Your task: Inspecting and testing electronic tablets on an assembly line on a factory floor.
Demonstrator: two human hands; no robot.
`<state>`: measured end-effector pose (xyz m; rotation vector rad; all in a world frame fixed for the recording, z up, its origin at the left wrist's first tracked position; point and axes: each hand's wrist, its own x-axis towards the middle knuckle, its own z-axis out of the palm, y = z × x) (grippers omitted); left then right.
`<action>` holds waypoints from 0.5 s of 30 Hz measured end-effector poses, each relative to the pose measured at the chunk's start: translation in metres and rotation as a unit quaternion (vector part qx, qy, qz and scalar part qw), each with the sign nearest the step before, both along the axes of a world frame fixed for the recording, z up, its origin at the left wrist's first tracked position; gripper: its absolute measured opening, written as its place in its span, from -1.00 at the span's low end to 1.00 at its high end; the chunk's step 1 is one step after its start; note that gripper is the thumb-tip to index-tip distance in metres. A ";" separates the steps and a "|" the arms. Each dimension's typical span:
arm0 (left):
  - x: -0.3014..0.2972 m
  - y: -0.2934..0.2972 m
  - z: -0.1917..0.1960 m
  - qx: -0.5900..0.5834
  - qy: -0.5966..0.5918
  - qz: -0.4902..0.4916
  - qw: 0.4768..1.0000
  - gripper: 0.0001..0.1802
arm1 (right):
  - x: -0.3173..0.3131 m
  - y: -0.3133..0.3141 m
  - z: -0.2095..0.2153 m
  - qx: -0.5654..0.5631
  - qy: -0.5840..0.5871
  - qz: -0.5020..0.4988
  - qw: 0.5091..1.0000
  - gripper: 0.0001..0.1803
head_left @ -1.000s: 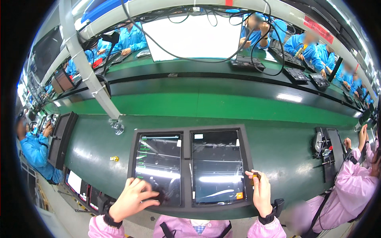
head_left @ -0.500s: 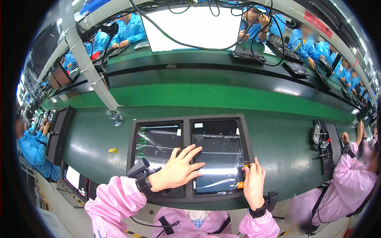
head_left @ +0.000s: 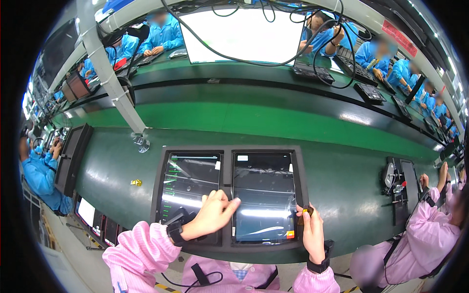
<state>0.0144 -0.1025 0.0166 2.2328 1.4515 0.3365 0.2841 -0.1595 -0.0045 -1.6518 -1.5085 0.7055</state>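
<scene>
Two tablet-like panels lie side by side in a dark two-bay tray (head_left: 158, 195). The left panel (head_left: 193, 180) is lit with green text lines; the right panel (head_left: 264, 195) has a dark glossy screen with white stickers and an orange tab (head_left: 290, 234). Over the divider between them hovers my left hand (head_left: 210, 217), empty, several fingers curled and one digit stretched toward the right panel. At the right panel's right edge, my right hand (head_left: 313, 237) pinches a small yellow-and-black piece (head_left: 308, 211). Whether that piece is attached to the panel is hidden by my fingers.
A small yellow item (head_left: 136, 182) lies left on the green table (head_left: 112, 161). Behind the tray, a metal post (head_left: 117, 93) stands on the table. A black fixture (head_left: 403, 180) sits at the right, near a co-worker in pink (head_left: 425, 224). A black tray (head_left: 73, 156) stands far left.
My left hand has lifted off the right panel, drawn back to the left and curled its spread fingers. My right hand has stayed by the panel edge, its fingers now closed around the small piece.
</scene>
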 end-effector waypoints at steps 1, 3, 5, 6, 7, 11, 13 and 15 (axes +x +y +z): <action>-0.005 0.003 -0.013 -0.084 -0.117 0.078 0.987 -0.53 | 0.001 -0.001 -0.002 -0.020 0.073 0.003 0.997 -0.74; -0.009 0.006 -0.022 -0.176 -0.246 0.162 0.939 -0.46 | 0.002 0.002 -0.008 -0.007 0.121 0.001 0.993 -0.74; -0.006 0.006 -0.016 -0.219 -0.264 0.192 0.920 -0.45 | 0.002 0.001 -0.011 0.005 0.169 0.000 0.986 -0.73; -0.004 0.006 -0.011 -0.258 -0.283 0.224 0.896 -0.44 | 0.001 0.001 -0.012 -0.002 0.218 -0.010 0.976 -0.73; -0.003 0.007 -0.005 -0.287 -0.291 0.237 0.881 -0.42 | 0.002 0.001 -0.013 -0.009 0.266 -0.020 0.964 -0.73; -0.002 0.009 0.016 -0.304 -0.279 0.227 0.882 -0.38 | 0.004 -0.001 0.003 0.015 0.247 -0.003 0.969 -0.75; 0.001 0.004 0.027 -0.317 -0.281 0.225 0.877 -0.39 | 0.002 -0.006 0.026 0.002 0.312 -0.028 0.950 -0.76; -0.002 -0.003 0.023 -0.328 -0.292 0.227 0.869 -0.40 | 0.004 -0.012 0.038 0.016 0.307 -0.016 0.951 -0.73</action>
